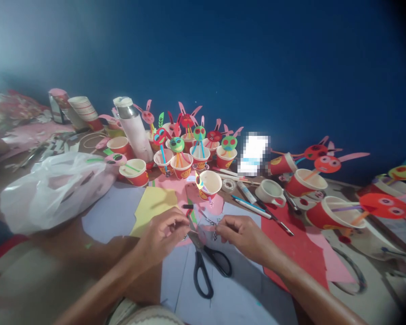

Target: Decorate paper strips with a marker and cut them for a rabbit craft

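Note:
My left hand is closed, with thumb and fingertips pressed together; what they pinch is too small to make out. Facing it, my right hand also pinches. Small black-and-white patterned paper bits show by its fingertips, but I cannot tell whether it holds one. Black-handled scissors lie between and below the hands, blades pointing away, on pale blue-grey paper. Just beyond my fingers stands a red-and-white paper cup with a small yellow and blue paper piece at its rim.
Several paper cups with paper faces on straws line the back, before a blue wall. A white bottle and plastic bag stand left. Right are a white mug, pens, red paper and a pixelated bright rectangle.

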A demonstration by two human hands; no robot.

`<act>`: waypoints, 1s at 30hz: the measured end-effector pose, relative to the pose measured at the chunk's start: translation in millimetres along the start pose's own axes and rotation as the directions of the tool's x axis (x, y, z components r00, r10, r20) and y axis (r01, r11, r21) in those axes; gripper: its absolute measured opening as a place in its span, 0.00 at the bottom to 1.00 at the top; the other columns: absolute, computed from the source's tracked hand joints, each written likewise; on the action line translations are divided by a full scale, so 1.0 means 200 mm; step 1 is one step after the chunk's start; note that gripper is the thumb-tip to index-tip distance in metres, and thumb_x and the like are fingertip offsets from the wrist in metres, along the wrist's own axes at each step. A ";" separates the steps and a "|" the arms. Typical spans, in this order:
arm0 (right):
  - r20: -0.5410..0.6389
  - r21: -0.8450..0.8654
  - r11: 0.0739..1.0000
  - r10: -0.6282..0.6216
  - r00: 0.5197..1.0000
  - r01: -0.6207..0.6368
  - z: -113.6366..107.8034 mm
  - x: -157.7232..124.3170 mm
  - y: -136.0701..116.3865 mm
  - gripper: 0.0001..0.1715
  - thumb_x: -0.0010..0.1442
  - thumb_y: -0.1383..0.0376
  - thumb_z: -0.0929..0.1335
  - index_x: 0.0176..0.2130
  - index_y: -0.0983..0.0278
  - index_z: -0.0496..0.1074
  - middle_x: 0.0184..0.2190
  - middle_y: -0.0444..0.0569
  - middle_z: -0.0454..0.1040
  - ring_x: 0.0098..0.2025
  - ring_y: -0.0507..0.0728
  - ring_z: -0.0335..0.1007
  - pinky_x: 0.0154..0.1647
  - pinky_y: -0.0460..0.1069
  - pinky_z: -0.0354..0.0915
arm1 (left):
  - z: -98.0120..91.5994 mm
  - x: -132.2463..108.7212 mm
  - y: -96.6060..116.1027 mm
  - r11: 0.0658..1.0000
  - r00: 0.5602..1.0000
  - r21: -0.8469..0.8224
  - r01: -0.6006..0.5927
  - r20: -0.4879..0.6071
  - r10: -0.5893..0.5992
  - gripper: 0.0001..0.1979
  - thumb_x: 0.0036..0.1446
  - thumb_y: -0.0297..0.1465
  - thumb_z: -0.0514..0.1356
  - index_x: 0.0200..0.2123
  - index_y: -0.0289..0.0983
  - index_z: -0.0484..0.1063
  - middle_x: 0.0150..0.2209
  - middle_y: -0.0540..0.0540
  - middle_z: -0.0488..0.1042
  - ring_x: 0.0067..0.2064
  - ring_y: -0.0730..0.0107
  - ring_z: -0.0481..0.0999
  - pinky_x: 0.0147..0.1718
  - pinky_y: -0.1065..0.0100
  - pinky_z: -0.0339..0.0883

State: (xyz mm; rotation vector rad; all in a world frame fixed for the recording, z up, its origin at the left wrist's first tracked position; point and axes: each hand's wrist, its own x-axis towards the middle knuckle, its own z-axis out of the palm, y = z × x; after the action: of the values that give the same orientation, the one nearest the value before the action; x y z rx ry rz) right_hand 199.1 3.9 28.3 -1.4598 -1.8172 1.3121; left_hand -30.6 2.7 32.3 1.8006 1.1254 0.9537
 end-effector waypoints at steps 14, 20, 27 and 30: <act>0.045 -0.132 0.991 -0.012 0.999 0.018 0.13 -0.02 0.03 0.27 0.64 0.51 0.55 0.27 0.64 0.69 0.20 0.47 0.72 0.24 0.53 0.69 0.25 0.45 0.61 | 0.09 0.05 -0.04 0.980 0.984 0.197 -0.027 0.176 -0.009 0.09 0.58 0.29 0.56 0.37 0.41 0.77 0.34 0.46 0.79 0.36 0.66 0.77 0.36 0.71 0.66; -0.011 -0.566 0.823 0.037 0.999 -0.037 0.25 -0.14 0.01 0.21 0.51 0.55 0.72 0.38 0.68 0.74 0.30 0.62 0.77 0.34 0.69 0.73 0.36 0.57 0.61 | 0.05 0.09 -0.09 0.967 0.953 0.253 0.003 0.292 -0.079 0.08 0.58 0.29 0.55 0.34 0.41 0.75 0.34 0.48 0.78 0.36 0.67 0.76 0.36 0.74 0.65; 0.059 -0.741 0.672 0.066 0.996 0.000 0.31 -0.14 -0.03 0.26 0.51 0.52 0.71 0.40 0.71 0.73 0.30 0.61 0.76 0.34 0.68 0.73 0.35 0.59 0.66 | 0.09 0.17 -0.16 0.949 0.908 0.280 -0.146 0.419 0.017 0.09 0.61 0.31 0.54 0.36 0.42 0.75 0.35 0.48 0.78 0.38 0.67 0.75 0.38 0.73 0.65; 0.081 -0.773 0.634 0.068 0.994 0.019 0.32 -0.14 -0.03 0.22 0.51 0.56 0.71 0.41 0.71 0.72 0.31 0.61 0.76 0.34 0.68 0.73 0.32 0.59 0.67 | 0.09 0.19 -0.18 0.895 0.882 0.325 -0.306 0.450 0.139 0.10 0.61 0.29 0.53 0.39 0.41 0.74 0.40 0.46 0.76 0.44 0.64 0.73 0.44 0.69 0.64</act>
State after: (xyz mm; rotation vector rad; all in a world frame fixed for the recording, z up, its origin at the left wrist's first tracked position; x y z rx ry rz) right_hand 152.8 -47.2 11.6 -1.8365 -2.6281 0.5823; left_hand -14.0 44.4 0.3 2.3647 0.8784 0.4419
